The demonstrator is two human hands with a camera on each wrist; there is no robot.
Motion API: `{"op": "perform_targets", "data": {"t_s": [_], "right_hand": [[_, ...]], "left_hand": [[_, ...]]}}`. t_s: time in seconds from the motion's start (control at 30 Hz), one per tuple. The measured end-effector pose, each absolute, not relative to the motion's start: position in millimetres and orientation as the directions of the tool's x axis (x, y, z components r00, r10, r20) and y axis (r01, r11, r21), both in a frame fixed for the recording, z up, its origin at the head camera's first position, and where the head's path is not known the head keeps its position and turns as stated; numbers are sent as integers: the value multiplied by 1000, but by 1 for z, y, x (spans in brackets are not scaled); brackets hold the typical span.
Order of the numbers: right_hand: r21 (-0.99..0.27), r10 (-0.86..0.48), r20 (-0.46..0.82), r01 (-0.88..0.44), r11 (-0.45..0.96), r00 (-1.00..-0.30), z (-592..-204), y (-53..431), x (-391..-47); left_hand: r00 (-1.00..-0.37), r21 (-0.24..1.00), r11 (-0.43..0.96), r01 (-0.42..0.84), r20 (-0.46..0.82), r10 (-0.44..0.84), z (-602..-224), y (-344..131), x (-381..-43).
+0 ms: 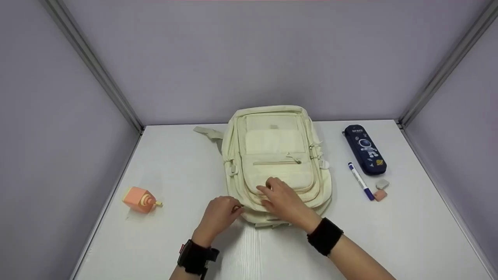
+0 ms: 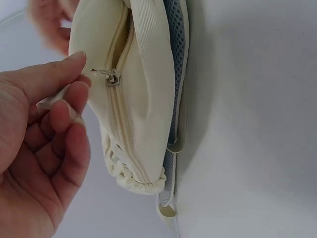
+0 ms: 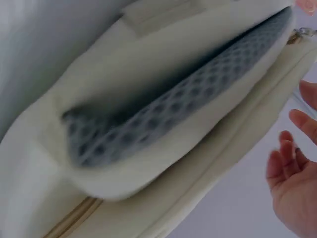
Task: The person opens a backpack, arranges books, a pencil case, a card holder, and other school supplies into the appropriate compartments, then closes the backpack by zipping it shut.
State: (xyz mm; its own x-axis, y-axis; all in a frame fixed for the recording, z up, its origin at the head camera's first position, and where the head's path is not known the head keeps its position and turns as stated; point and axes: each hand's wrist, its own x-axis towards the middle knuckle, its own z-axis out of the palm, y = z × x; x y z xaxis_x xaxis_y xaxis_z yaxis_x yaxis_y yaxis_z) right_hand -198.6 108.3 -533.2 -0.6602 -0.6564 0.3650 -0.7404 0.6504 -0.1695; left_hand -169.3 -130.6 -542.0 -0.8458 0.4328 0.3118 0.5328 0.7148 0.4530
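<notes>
A cream backpack [image 1: 278, 142] lies front side up on the white table. My left hand [image 1: 220, 214] is at its lower left edge. In the left wrist view, thumb and forefinger pinch the pull of a zipper [image 2: 113, 78], whose metal slider sits just past the fingertips. Above that slider the zipper's teeth stand parted; below it they run together. My right hand [image 1: 286, 202] is over the bag's lower front, fingers loosely bent and holding nothing. Grey mesh padding [image 3: 173, 106] shows along the bag in the right wrist view.
To the left lies an orange bottle [image 1: 140, 200] with a nozzle. Right of the bag are a dark blue pencil case [image 1: 365, 149] with an astronaut print, a marker [image 1: 361, 181], a grey eraser-like block [image 1: 382, 184] and a pink one [image 1: 380, 195]. Panels [image 1: 249, 58] enclose the table.
</notes>
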Motion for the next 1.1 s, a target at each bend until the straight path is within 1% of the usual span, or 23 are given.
{"op": "perform_targets", "data": {"t_s": [0.1, 0.17, 0.27, 0.37, 0.5, 0.6, 0.7, 0.83, 0.97, 1.03, 1.1], "right_hand": [[-228, -702, 386, -799, 556, -599, -534, 92, -186], [-262, -720, 365, -807, 529, -591, -536, 85, -179], [-299, -713, 339, -789, 537, -614, -539, 78, -174], [-334, -693, 340, -771, 543, -635, -540, 74, -172], [-472, -693, 287, -727, 498, -661, -541, 68, -171], [-595, -681, 216, -647, 476, -700, -543, 63, -172], [-659, -656, 175, -582, 476, -734, -545, 58, -172], [-682, -625, 191, -560, 470, -757, -547, 56, -171], [-678, -602, 233, -571, 462, -764, -549, 53, -171], [-684, -596, 235, -566, 460, -768, -550, 52, -170], [-684, -590, 228, -559, 469, -774, -551, 50, -169]], "left_hand": [[-806, 408, 703, 583, 400, 437, -542, -127, -166], [-773, 383, 686, 618, 454, 443, -543, -124, -165], [-740, 360, 669, 650, 502, 448, -545, -122, -163], [-724, 353, 661, 662, 527, 445, -547, -120, -161], [-711, 358, 643, 677, 545, 444, -548, -121, -161], [-710, 374, 629, 682, 543, 447, -549, -122, -163], [-719, 417, 601, 682, 532, 447, -549, -125, -164], [-735, 524, 515, 678, 494, 465, -549, -128, -165], [-764, 661, 405, 631, 437, 476, -549, -134, -166], [-775, 672, 406, 620, 440, 454, -550, -138, -168], [-778, 642, 446, 624, 459, 429, -551, -142, -170]]}}
